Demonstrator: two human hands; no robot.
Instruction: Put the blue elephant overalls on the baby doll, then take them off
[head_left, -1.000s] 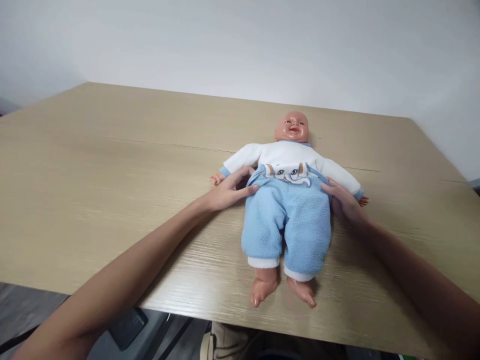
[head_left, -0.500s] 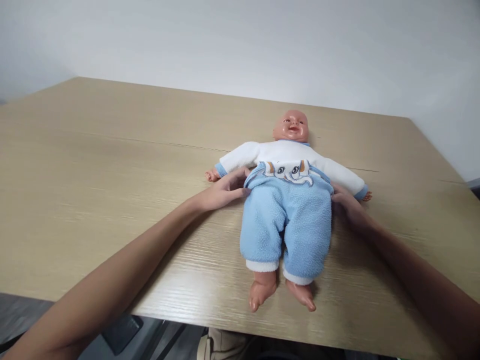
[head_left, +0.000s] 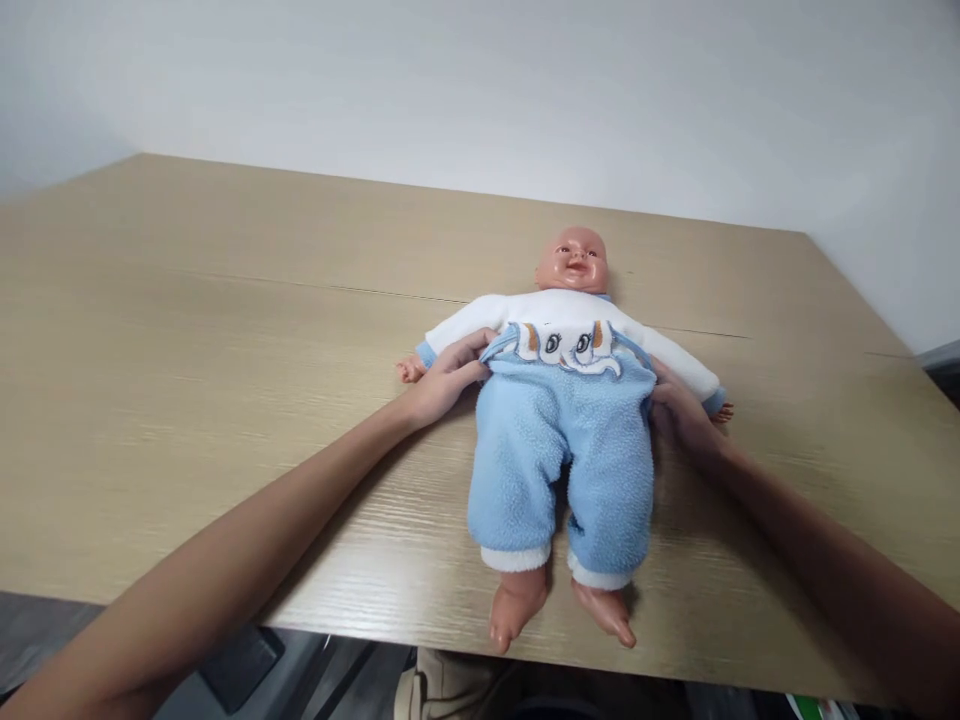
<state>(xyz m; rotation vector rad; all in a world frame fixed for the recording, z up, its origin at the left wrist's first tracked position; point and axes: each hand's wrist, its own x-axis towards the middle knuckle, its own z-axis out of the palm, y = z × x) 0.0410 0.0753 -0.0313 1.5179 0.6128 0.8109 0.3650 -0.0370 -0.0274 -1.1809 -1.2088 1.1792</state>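
Note:
A baby doll (head_left: 574, 262) lies on its back on a light wooden table (head_left: 225, 330), head away from me. It wears a white top and fluffy blue trousers (head_left: 562, 450) with an elephant bib. My left hand (head_left: 444, 380) pinches the trousers' top edge at the doll's side, under its arm. My right hand (head_left: 679, 415) grips the trousers' other side, its fingers partly hidden behind the fabric. The doll's bare feet (head_left: 517, 610) reach the table's near edge.
A white wall rises behind the table. Below the near edge I see a dark object (head_left: 240, 665) on the floor and my lap in beige cloth (head_left: 450, 690).
Both hands have drawn the trousers' waist up the doll's chest, so the elephant bib sits higher. The doll has slid slightly toward me and to the left.

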